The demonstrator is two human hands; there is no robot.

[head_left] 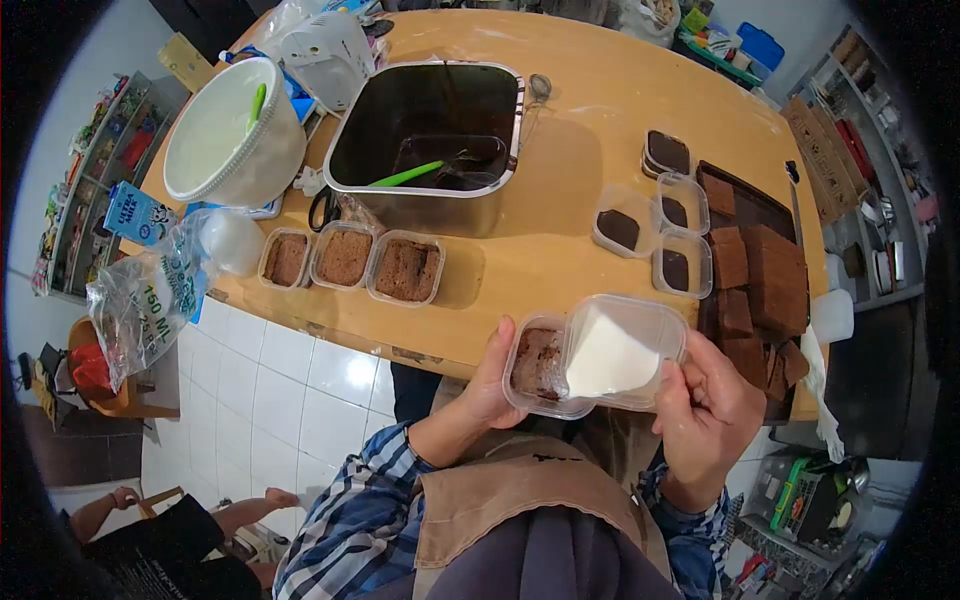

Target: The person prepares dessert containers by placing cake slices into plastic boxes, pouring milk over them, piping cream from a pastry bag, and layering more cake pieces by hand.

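In the head view, my left hand point(488, 380) grips the side of a clear plastic cup with brown cake point(538, 362) in it, just beyond my apron. My right hand point(708, 408) is closed on the rim of a second clear plastic cup point(652, 318), tilted to the left over the cake cup's edge. White cream point(612, 352) lies in the tilted cup, reaching its lower left lip. Whether cream has run onto the cake, I cannot tell. Several cake-filled cups point(405, 268) stand in a row at the table's near left.
A large metal pan point(345, 185) with dark chocolate and a green-handled spatula point(408, 174) stands centrally. Left are a white bucket point(178, 160) and a milk carton point(140, 213). Right are chocolate-filled cups point(617, 230) and a tray of cake blocks point(775, 280). Another person point(165, 545) sits lower left.
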